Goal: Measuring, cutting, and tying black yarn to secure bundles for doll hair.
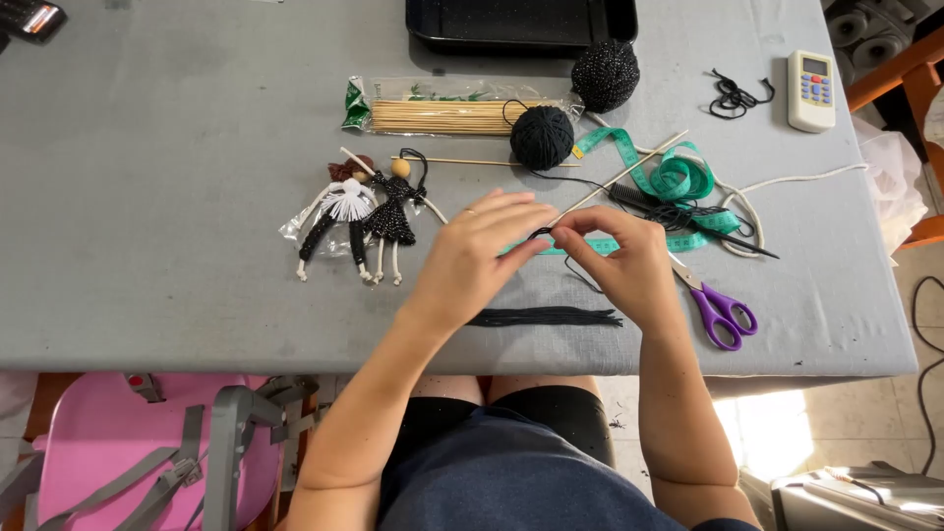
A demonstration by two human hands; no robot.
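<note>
Black yarn sits right at the meeting point of both hands, a small dark loop pinched where the fingertips come together, at the near end of a thin wooden stick. The left hand has its fingers stretched forward and closed narrow onto the yarn; the right hand curls in from the other side, its fingers narrow too, nipping the same loop and the stick's end. The stick slants away from the fingers, up and to the right. A thin strand runs from the pinch up to a black yarn ball well beyond the fingers.

Just below the fingers, nearer the person, lies a bundle of cut black strands flat on the grey desk. Under and past the right hand trails a green measuring tape, and just right of that hand rest purple-handled scissors. Left of the left hand lie two small yarn dolls side by side. Farther out past the fingers: a packet of wooden skewers, a sparkly black yarn ball, a black tray at the far edge, and a white remote control off to the right.
</note>
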